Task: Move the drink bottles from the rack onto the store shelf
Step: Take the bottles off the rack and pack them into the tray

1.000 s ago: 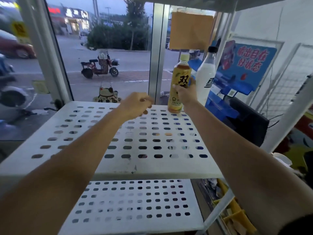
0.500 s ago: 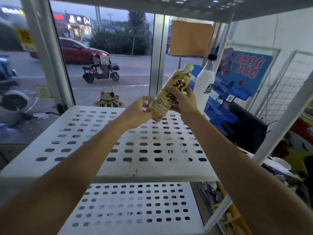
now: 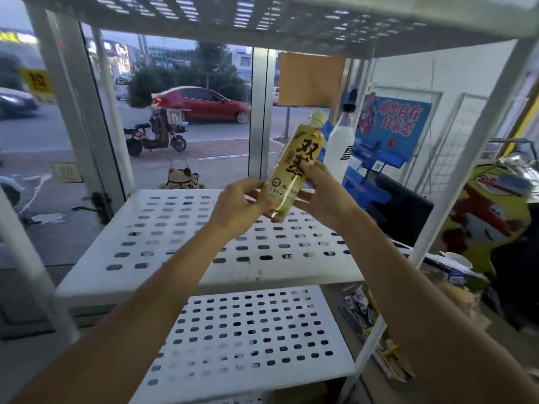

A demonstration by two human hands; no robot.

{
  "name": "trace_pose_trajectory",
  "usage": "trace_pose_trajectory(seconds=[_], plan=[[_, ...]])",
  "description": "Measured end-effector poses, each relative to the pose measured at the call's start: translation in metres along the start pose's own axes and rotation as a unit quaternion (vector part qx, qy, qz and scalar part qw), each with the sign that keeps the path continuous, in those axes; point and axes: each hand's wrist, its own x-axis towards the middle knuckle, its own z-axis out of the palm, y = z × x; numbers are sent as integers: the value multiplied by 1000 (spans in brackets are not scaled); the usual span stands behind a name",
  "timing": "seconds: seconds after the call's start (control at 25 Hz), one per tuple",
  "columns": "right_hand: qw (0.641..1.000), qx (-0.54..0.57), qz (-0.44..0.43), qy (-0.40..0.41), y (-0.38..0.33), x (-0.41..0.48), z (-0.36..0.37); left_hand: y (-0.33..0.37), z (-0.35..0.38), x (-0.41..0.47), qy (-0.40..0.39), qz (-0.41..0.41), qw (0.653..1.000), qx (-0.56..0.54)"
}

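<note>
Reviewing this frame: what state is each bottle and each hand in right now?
Yellow bottle: capped, tilted, held in the air over the middle shelf by both hands.
White bottle: upright, black cap on, base hidden behind the right hand.
Left hand: grips the yellow bottle's bottom end.
Right hand: grips the yellow bottle's middle.
</note>
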Motion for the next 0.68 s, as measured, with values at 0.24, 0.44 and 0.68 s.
trace_pose_trajectory(seconds=[0.24,0.44,0.68], plan=[[993,-72,-29,89,2,-62,4,17,16,-56,-33,-30,987,-154],[976,-149,-40,155,-4,-131,1,26,36,-103,-92,-73,964,-237],[950,-189,-33,245,9,-217,-7,25,67,-164,-190,-94,927,-309]])
